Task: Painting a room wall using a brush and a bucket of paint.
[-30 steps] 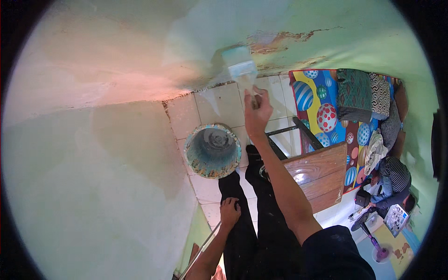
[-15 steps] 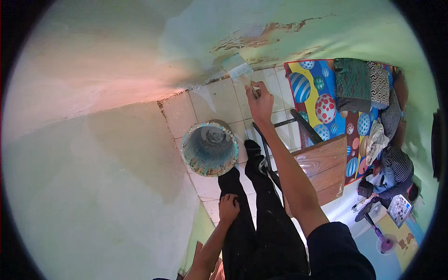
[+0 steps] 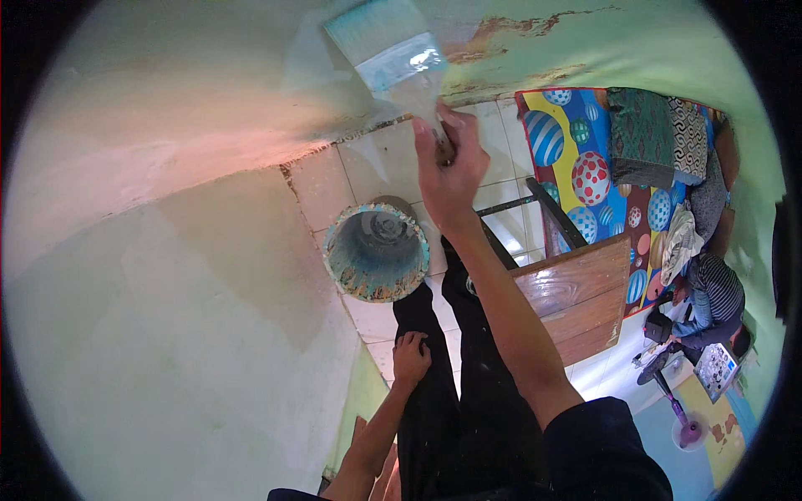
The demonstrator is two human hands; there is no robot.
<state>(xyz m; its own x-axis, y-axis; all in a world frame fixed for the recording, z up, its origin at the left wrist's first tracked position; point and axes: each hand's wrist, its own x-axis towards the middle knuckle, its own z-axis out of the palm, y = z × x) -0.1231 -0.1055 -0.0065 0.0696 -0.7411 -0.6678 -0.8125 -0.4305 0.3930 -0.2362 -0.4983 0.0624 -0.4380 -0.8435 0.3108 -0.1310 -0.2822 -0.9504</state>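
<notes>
A wide flat paintbrush (image 3: 399,63) with pale blue-green bristles is raised in front of the wall (image 3: 242,75). Around its handle my right hand (image 3: 452,167) is closed, and I cannot tell whether the bristles touch the wall. My left hand (image 3: 412,359) rests on my left thigh, fingers laid out over the black trousers, holding nothing. Between my feet and the wall stands a paint-crusted bucket (image 3: 376,253), its inside coated in pale blue-grey. Brown peeled patches (image 3: 501,37) mark the green wall to the right of the brush.
A wooden chair or stool (image 3: 576,292) with dark metal legs is at my right. Beyond it lies a colourful ball-patterned mattress (image 3: 591,177) with pillows (image 3: 642,138). Another person (image 3: 710,301) sits at the far right near a purple fan (image 3: 689,432). White tiles (image 3: 380,175) cover the floor.
My right hand has lifted the paintbrush up and to the left from low by the wall's foot, and it looks larger now. My left hand stays on the thigh.
</notes>
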